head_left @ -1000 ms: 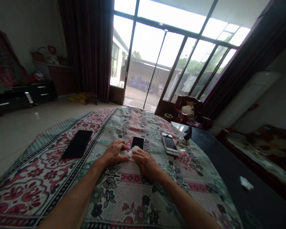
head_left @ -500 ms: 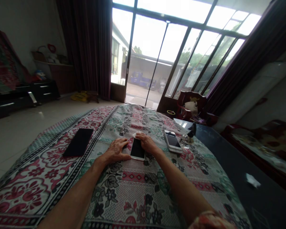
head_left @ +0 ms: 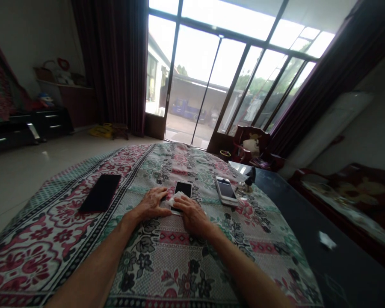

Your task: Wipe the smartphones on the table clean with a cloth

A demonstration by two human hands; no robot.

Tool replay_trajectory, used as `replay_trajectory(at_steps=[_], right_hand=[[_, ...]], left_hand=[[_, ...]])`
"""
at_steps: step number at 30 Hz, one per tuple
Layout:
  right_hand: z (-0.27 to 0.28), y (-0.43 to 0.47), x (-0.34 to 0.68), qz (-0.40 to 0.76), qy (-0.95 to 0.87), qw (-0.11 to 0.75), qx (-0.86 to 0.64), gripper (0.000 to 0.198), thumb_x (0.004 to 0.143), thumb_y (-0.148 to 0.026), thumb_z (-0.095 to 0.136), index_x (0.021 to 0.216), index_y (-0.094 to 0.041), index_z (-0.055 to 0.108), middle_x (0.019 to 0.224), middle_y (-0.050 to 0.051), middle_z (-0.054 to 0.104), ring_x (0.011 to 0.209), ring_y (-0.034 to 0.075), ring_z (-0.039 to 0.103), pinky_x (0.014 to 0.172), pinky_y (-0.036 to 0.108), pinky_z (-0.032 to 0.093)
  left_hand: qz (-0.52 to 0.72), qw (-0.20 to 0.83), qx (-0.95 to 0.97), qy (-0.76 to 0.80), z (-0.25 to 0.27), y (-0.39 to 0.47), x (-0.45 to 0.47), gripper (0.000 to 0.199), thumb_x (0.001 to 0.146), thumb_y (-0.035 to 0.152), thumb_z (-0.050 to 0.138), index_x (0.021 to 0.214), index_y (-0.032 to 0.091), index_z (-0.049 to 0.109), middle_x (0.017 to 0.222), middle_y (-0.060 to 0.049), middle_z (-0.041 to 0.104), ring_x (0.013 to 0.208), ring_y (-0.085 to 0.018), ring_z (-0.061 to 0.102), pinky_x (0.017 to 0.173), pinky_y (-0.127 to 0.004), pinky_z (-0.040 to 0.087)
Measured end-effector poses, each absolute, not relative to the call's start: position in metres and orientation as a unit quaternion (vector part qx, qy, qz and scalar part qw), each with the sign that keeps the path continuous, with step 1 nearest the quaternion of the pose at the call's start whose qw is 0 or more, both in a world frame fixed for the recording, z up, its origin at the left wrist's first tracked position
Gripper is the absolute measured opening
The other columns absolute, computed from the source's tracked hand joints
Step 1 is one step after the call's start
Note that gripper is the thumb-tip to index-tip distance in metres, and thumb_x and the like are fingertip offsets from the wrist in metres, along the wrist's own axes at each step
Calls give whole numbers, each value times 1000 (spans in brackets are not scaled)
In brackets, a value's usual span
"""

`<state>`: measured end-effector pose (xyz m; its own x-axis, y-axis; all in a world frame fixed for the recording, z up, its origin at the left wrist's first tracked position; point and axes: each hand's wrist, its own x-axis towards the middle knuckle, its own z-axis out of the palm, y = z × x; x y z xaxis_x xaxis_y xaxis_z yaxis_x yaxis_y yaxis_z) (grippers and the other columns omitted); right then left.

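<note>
Handset, white-framed, rectangular, with a dark glass screen (head_left: 183,188), lies flat and face up on a tabletop covered by a floral red, green and grey cloth (head_left: 179,261). Its long axis runs away from the person, the far end leaning slightly right. A crumpled white wad, apparently tissue (head_left: 176,199), rests on the screen under the fingertips of the right hand (head_left: 194,215). That hand is the nearer, overlying the handset's lower right part; whether its grip is clamped on the wad or merely presses it cannot be told.

The left hand (head_left: 152,204) stands at the handset's left side, thumb and fingers spread apart, thumb tip at the lower left corner; firm contact cannot be confirmed.

Patterned cloth separates the handset from a large black rectangular phone (head_left: 100,193) well to the left and a white-edged pair of stacked devices (head_left: 226,191) to the right. The cloth's far edge lies well beyond the handset. Movement toward that edge meets no visible object; sideways room is bounded by those devices.
</note>
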<state>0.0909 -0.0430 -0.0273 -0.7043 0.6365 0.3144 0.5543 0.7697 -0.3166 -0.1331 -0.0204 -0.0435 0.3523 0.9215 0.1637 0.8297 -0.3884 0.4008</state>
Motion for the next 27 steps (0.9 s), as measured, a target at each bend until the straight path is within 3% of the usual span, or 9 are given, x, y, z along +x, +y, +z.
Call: replay_trajectory(at_steps=[6, 11, 19, 27], right_hand=[[-28, -55, 111, 116, -917, 203, -324, 48, 88, -4, 40, 128, -22, 60, 139, 6, 56, 136, 22, 43, 112, 45, 36], [-27, -13, 122, 109, -895, 233, -364, 52, 82, 0, 37, 123, -17, 65, 135, 10, 59, 131, 22, 49, 111, 43, 38], [-27, 50, 102, 111, -854, 221, -458, 53, 80, 2, 39, 118, -21, 68, 134, 6, 61, 126, 21, 54, 109, 37, 40], [-34, 15, 105, 88, -872, 249, -412, 56, 80, 2, 38, 123, -21, 65, 134, 6, 61, 131, 19, 48, 111, 37, 38]], left_hand=[[180, 115, 816, 537, -43, -22, -133, 73, 72, 53, 70, 135, 20, 55, 148, -11, 46, 137, -31, 39, 115, -40, 28], [191, 121, 817, 531, -47, -19, -134, 71, 71, 52, 72, 133, 21, 57, 148, -11, 47, 137, -33, 39, 114, -44, 29], [204, 124, 816, 527, -50, -18, -134, 67, 71, 50, 73, 131, 23, 60, 146, -10, 49, 135, -34, 41, 113, -45, 30], [209, 107, 835, 498, -53, -17, -136, 56, 75, 49, 71, 127, 30, 63, 145, -6, 50, 132, -31, 43, 111, -43, 32]])
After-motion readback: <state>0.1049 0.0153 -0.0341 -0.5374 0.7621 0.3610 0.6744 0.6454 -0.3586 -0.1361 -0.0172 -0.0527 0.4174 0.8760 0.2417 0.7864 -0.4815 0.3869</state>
